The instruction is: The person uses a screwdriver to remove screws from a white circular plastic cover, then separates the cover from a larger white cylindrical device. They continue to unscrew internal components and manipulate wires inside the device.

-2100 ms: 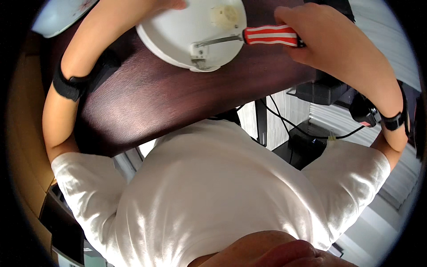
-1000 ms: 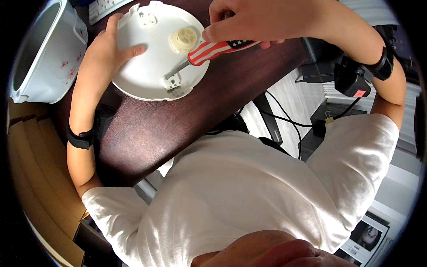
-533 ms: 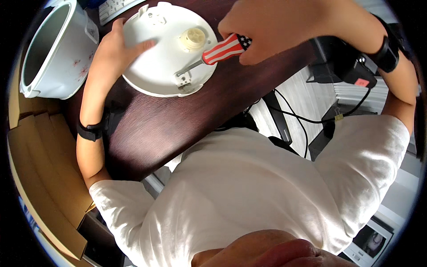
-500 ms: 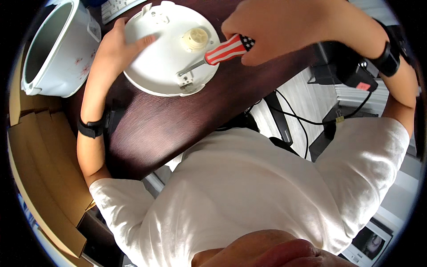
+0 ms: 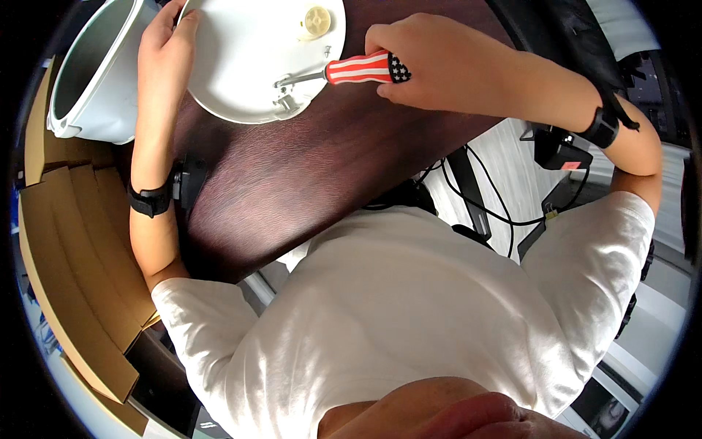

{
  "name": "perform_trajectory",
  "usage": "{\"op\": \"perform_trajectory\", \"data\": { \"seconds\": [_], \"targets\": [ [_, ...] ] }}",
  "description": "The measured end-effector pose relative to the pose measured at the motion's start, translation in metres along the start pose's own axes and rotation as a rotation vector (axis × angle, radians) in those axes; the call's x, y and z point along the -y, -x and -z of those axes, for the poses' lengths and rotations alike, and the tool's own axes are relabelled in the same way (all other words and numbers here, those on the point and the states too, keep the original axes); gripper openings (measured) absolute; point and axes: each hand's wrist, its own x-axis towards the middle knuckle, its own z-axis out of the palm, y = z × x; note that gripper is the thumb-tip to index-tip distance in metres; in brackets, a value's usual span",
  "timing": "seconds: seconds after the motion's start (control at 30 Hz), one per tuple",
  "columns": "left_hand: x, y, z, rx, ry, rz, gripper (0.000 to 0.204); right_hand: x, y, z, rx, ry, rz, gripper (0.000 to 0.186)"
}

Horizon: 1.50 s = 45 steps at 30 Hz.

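Screwdriver (image 5: pixel 341 73) in right hand (image 5: pixel 428 64), stars and stripes on handle (image 5: pixel 365 69)

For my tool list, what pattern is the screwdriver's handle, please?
The handle is striped red and white, its dark end starred (head view).

A round white cover (image 5: pixel 241 69) was gripped at its rim by the left hand (image 5: pixel 165 47); a striped screwdriver (image 5: pixel 358 69) was held partly over it in the right hand (image 5: pixel 431 62).
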Motion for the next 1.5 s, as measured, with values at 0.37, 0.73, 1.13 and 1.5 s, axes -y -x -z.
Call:
{"op": "perform_trajectory", "data": {
  "seconds": [0.37,0.73,1.13,1.5],
  "targets": [
    [-0.006,-0.002,-0.002,-0.047,0.121,0.076,0.038,-0.016,-0.02,-0.005,0.005,0.084,-0.087,0.033],
    [-0.037,0.012,-0.009,-0.023,0.236,0.096,0.034,-0.024,-0.011,-0.012,-0.123,0.084,0.031,0.027],
    [-0.039,0.0,-0.005,-0.078,0.288,0.054,0.017,-0.001,-0.015,0.004,-0.298,0.402,0.146,0.022],
    [-0.043,-0.001,-0.003,-0.115,0.206,0.061,0.018,-0.024,-0.013,-0.004,-0.171,0.231,0.036,0.024]
  ]
}}
